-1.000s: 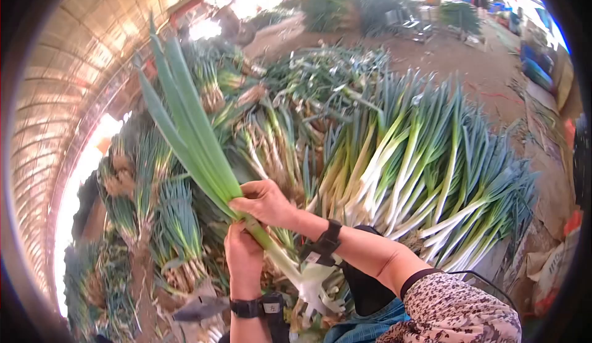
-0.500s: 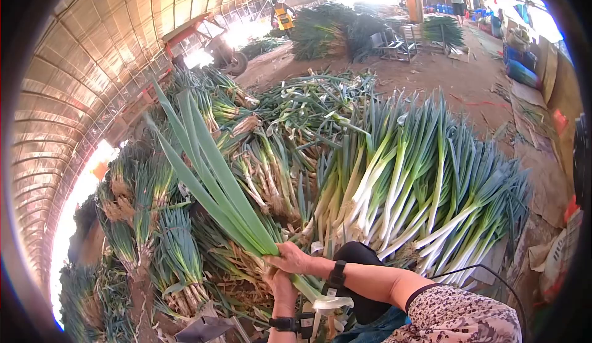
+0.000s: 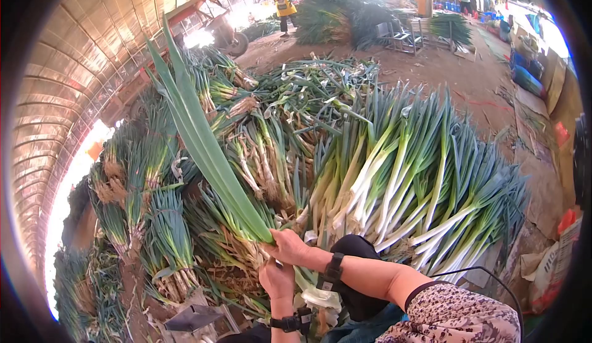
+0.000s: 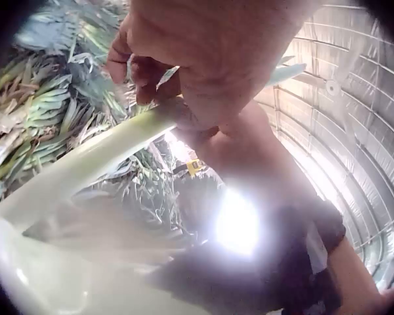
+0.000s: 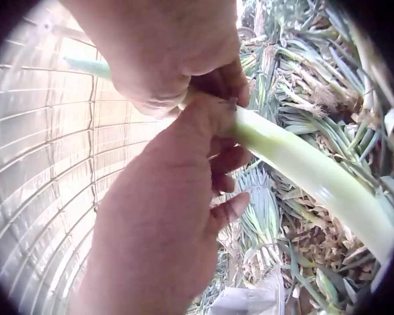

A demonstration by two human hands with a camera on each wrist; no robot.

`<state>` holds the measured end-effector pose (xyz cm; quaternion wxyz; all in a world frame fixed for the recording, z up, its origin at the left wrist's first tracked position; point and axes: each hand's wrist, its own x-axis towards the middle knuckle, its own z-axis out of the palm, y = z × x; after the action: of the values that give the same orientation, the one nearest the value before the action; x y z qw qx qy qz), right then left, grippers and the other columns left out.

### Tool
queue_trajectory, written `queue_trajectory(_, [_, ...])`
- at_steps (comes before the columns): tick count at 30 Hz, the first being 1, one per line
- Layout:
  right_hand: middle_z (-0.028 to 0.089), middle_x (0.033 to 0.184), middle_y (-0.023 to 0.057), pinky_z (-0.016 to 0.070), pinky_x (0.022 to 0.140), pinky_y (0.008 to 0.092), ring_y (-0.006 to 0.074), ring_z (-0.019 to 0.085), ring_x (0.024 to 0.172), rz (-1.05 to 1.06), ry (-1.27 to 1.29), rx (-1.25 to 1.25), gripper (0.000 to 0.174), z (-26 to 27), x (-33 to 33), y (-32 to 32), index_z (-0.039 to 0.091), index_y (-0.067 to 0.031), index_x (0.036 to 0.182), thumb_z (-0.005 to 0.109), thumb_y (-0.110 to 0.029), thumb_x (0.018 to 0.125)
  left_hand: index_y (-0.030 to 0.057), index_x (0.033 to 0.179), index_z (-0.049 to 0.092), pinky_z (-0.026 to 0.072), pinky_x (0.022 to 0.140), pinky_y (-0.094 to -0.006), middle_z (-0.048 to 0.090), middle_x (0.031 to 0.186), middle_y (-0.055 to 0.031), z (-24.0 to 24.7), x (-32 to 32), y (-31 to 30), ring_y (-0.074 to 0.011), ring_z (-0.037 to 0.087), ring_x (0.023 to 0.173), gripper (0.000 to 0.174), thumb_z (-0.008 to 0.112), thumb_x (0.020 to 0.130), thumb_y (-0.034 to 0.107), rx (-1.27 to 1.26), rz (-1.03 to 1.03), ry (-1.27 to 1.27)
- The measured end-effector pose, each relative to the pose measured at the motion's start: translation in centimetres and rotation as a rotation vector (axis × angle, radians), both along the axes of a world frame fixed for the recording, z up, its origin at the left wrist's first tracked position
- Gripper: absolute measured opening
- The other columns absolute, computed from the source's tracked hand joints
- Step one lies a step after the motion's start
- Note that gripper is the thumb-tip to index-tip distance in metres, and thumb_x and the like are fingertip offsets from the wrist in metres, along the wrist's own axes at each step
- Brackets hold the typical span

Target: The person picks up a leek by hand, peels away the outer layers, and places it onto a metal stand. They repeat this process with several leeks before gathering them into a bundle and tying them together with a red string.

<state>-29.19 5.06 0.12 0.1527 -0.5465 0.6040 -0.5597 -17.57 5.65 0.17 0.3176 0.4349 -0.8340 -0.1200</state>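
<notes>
Both hands hold one long green onion (image 3: 216, 164), its leaves pointing up and left in the head view. My right hand (image 3: 293, 247) grips it at the base of the leaves. Just below, my left hand (image 3: 277, 279) pinches the stalk, as the right wrist view shows, with its other fingers loosely curled. The pale shank (image 5: 315, 174) runs down past the hands. A loose whitish outer layer (image 3: 320, 298) hangs near its lower end. To the right lies a broad row of green onions with clean white stalks (image 3: 385, 189).
Rooty, soil-marked onion bundles (image 3: 169, 232) lie on the left, and more (image 3: 265, 158) lie ahead. A grey metal piece (image 3: 193, 317) is at lower left. Metal frames (image 3: 401, 37) and an onion heap (image 3: 336, 19) stand farther back. A person in yellow (image 3: 283, 7) is in the distance.
Both hands and the onion have shifted right and down in the head view. Its leaves, spread apart earlier, now lie closer together. The loose layer hangs lower from the stalk.
</notes>
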Motion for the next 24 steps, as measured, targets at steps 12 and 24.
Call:
queue_trajectory(12, [0.063, 0.078, 0.0227, 0.0507, 0.061, 0.0438, 0.0336, 0.063, 0.068, 0.213, 0.007, 0.253, 0.039, 1.1, 1.7, -0.9, 0.062, -0.0024, 0.098, 0.068, -0.034, 0.076, -0.0027, 0.062, 0.062, 0.0385, 0.040, -0.0279, 0.055, 0.054, -0.0038, -1.0, 4.4, -0.8, -0.0098, 0.049, 0.048, 0.025, 0.062, 0.078, 0.017, 0.647, 0.215, 0.650])
queue_trajectory(24, [0.064, 0.085, 0.0018, 0.0443, 0.068, 0.0251, 0.0087, 0.053, 0.072, 0.390, -0.547, 0.190, 0.028, -1.7, -1.5, -3.4, 0.064, 0.0025, 0.103, 0.059, -0.020, 0.088, -0.0074, 0.114, 0.056, 0.0500, 0.077, -0.0345, 0.066, 0.096, -0.0154, -20.5, 15.1, 2.3, -0.0239, 0.063, 0.085, 0.039, 0.063, 0.083, 0.016, 0.612, 0.581, 0.220])
